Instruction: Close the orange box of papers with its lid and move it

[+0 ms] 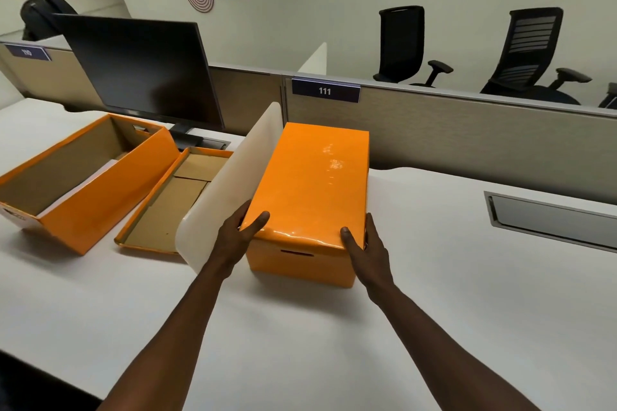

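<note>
Both hands sit at the near end of the closed orange box: the left hand is spread against the near left corner, thumb lying on top of the lid and fingers running down the left side, while the right hand is spread against the near right corner, thumb up on the lid's edge and palm flat to the right side. Between them the box is clasped from both sides. It rests on the white counter, just right of a rounded white divider panel that rises from the counter and nearly touches its left side. Its long axis runs away from the person toward the grey partition, leaning slightly to the right as it goes back; the short near end, with a slot handle cut into it, faces the person. The lid is fully down, glossy, with light glinting near its far end. A plate reading 111 hangs on the partition just behind the box. Left of the divider lies a second orange box, open, with white paper visible inside, and its loose lid lies upside down between that box and the divider. A dark monitor stands behind them. To the right, a metal cable flap is set in the counter.
</note>
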Available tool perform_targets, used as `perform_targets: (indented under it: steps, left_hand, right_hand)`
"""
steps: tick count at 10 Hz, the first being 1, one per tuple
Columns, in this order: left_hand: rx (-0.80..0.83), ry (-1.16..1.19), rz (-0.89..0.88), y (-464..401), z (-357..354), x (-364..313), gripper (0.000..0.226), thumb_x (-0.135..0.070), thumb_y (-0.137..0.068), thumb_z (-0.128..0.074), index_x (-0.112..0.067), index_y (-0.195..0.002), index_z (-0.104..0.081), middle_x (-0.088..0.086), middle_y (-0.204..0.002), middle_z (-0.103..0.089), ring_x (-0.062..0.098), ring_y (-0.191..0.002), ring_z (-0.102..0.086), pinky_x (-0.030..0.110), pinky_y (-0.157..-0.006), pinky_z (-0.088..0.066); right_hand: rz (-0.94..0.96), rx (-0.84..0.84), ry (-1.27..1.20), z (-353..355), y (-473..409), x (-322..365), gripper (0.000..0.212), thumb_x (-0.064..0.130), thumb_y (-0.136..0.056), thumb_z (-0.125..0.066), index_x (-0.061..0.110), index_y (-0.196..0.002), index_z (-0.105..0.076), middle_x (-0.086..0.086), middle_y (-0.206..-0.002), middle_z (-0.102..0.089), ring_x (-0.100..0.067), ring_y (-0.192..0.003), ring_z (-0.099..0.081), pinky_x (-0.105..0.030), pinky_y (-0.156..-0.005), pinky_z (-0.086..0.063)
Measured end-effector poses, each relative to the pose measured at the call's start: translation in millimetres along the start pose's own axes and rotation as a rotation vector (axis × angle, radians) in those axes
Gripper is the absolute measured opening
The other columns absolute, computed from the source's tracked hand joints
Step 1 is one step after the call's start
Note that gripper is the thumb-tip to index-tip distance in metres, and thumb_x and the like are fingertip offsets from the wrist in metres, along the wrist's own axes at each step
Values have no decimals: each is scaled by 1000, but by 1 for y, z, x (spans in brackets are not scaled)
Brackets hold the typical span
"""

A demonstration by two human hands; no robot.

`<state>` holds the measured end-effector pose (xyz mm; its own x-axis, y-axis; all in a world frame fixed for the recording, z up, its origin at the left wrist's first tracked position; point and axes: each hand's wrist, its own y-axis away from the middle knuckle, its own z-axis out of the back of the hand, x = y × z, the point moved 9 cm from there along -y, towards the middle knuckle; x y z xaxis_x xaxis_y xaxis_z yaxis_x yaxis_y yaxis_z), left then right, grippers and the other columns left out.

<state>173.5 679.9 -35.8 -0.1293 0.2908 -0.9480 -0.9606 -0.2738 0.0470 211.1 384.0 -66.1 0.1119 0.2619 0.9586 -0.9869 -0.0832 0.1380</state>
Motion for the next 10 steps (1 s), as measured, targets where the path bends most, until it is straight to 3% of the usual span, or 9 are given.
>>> perform_targets:
  steps: [1,5,7,8,9,10]
  left_hand:
    - [-29,-8,23,-5,7,7,63,-54,-91,-63,-31,-148,-50,-3,-143,-60,22,-134,-54,48,-114,-43]
    - [-77,-187,66,-13,14,3,61,-53,-97,-53,-25,-150,-45,9,-144,-58,33,-128,-57,56,-108,-47]
    - [-163,-347,59,-9,18,-5,71,-50,-97,-57,-15,-155,-39,15,-153,-50,37,-140,-48,53,-115,-41]
    - [-230,-430,-26,-4,19,-20,72,-46,-96,-61,-11,-154,-39,16,-155,-47,36,-144,-43,53,-117,-37]
    - [-270,-558,-266,6,-2,-58,68,-39,-93,-67,-12,-151,-45,15,-158,-43,34,-154,-25,53,-120,-30]
    - [-226,-550,-414,11,-32,-89,64,-34,-92,-69,-14,-149,-48,12,-159,-42,31,-156,-20,48,-120,-29]
  right_hand:
    - [1,-2,9,-6,2,2,85,61,-88,-55,34,-158,-15,-1,-150,-47,-24,-125,-55,-41,-98,-51]
    - [15,24,68,-19,2,12,85,64,-90,-50,35,-158,-7,-3,-155,-40,-29,-132,-50,-48,-104,-48]
    - [12,78,91,-13,3,15,91,69,-87,-50,36,-158,-5,-2,-159,-35,-30,-138,-45,-43,-103,-45]
    - [15,50,129,-1,2,16,95,70,-86,-52,32,-158,-5,-4,-162,-29,-30,-143,-39,-49,-111,-41]
    - [95,-31,245,27,-2,28,95,70,-86,-52,28,-159,-7,-5,-165,-22,-27,-148,-30,-52,-117,-32]
    - [183,-99,350,47,1,44,95,70,-87,-51,25,-159,-9,-4,-166,-19,-24,-150,-24,-47,-119,-27]
